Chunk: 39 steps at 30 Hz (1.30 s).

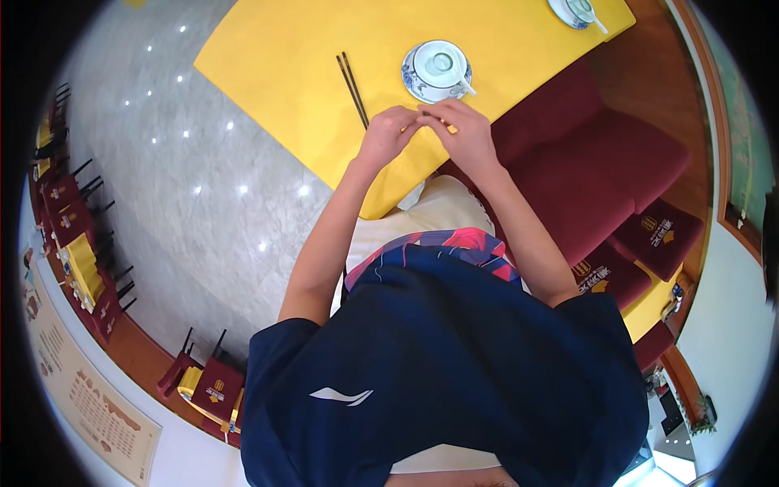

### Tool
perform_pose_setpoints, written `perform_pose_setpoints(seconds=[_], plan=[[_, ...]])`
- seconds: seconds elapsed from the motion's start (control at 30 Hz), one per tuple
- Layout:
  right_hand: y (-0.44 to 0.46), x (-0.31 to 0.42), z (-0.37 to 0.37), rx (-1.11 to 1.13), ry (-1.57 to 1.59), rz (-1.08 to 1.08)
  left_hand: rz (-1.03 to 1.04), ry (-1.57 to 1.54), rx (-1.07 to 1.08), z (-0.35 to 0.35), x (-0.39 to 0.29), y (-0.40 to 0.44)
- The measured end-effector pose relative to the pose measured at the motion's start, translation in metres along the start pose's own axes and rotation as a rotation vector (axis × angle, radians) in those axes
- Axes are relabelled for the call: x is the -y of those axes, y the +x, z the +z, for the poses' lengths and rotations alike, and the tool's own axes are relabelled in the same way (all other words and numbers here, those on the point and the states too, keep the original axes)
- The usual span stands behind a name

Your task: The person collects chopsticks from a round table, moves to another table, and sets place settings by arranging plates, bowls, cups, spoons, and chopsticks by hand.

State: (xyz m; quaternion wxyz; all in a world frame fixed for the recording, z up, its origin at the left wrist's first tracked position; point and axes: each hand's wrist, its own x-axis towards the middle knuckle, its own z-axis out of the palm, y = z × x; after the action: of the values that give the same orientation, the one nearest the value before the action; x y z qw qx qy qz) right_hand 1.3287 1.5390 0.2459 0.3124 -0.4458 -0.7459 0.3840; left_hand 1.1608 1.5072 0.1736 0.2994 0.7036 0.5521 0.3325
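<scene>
Both hands meet fingertip to fingertip above the near edge of a yellow-covered table [284, 65]. My left hand [389, 134] is closed in a pinch, and so is my right hand [461, 134]. Something small and dark shows where the fingertips meet, too small to name. Just beyond the hands stands a blue-patterned plate [412, 86] bearing a white bowl [426, 71], a small cup [442, 62] and a white spoon [465, 84]. Two dark chopsticks [354, 89] lie on the cloth left of the plate, their near ends by my left hand.
A maroon bench seat [600, 162] runs along the table's right side. Another place setting [574, 11] sits at the far right corner. Grey floor [203, 162] lies to the left, with maroon chairs [73, 219] beyond it.
</scene>
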Motion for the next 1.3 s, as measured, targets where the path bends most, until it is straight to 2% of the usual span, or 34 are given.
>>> perform_pose_setpoints(seconds=[0.03, 0.1, 0.13, 0.2, 0.37, 0.47, 0.57, 0.6, 0.67, 0.7, 0.77, 0.8, 0.87, 0.9, 0.93, 1.0, 1.07, 1.13, 1.3], plan=[[-0.001, -0.005, -0.004, -0.008, 0.001, 0.005, 0.004, 0.0, 0.008, 0.0, -0.004, 0.002], [-0.003, -0.021, -0.013, -0.076, 0.044, 0.118, -0.116, -0.095, -0.138, 0.0, -0.012, 0.008], [-0.007, -0.034, -0.015, -0.086, 0.045, 0.125, -0.111, -0.095, -0.127, 0.003, -0.01, 0.007], [-0.024, -0.066, -0.012, -0.019, -0.092, 0.188, -0.084, -0.093, -0.265, 0.006, -0.002, 0.005], [-0.052, -0.098, 0.01, 0.112, -0.124, 0.273, -0.041, -0.024, -0.256, 0.018, 0.012, -0.003], [-0.054, -0.106, 0.026, 0.091, -0.084, 0.342, 0.085, 0.002, -0.177, 0.023, 0.006, 0.001], [-0.047, -0.119, 0.046, 0.097, -0.046, 0.295, 0.212, 0.083, -0.003, 0.028, -0.002, 0.0], [-0.049, -0.126, 0.053, 0.078, -0.058, 0.291, 0.234, 0.078, -0.005, 0.028, -0.007, -0.001], [-0.05, -0.137, 0.057, 0.027, -0.036, 0.097, 0.232, 0.029, -0.031, 0.026, -0.018, 0.006], [-0.045, -0.135, 0.048, 0.003, -0.056, 0.088, 0.263, 0.023, -0.036, 0.024, -0.022, 0.013], [-0.05, -0.122, 0.036, 0.142, 0.106, 0.319, -0.011, -0.106, -0.159, 0.018, -0.03, 0.017], [-0.054, -0.117, 0.03, 0.121, 0.1, 0.317, 0.009, -0.109, -0.153, 0.017, -0.03, 0.021], [-0.063, -0.116, 0.008, 0.154, 0.065, 0.447, -0.466, -0.503, -0.23, 0.017, -0.029, 0.039], [-0.065, -0.107, -0.011, 0.178, 0.064, 0.5, -0.5, -0.666, -0.259, 0.014, -0.035, 0.051], [-0.071, -0.109, -0.019, 0.142, 0.056, 0.507, -0.476, -0.675, -0.231, 0.014, -0.039, 0.064], [-0.083, -0.114, -0.03, -0.118, 0.561, 0.6, -0.57, -0.822, -0.185, 0.015, -0.046, 0.083], [-0.084, -0.108, -0.055, -0.255, 0.834, 0.651, -0.554, -0.875, -0.155, 0.031, -0.047, 0.109], [-0.079, -0.115, -0.073, -0.43, 0.974, 0.626, -0.636, -1.023, -0.14, 0.05, -0.053, 0.138], [-0.033, -0.185, -0.136, -0.54, 0.961, 0.634, -0.722, -1.117, -0.019, 0.12, -0.048, 0.234]])
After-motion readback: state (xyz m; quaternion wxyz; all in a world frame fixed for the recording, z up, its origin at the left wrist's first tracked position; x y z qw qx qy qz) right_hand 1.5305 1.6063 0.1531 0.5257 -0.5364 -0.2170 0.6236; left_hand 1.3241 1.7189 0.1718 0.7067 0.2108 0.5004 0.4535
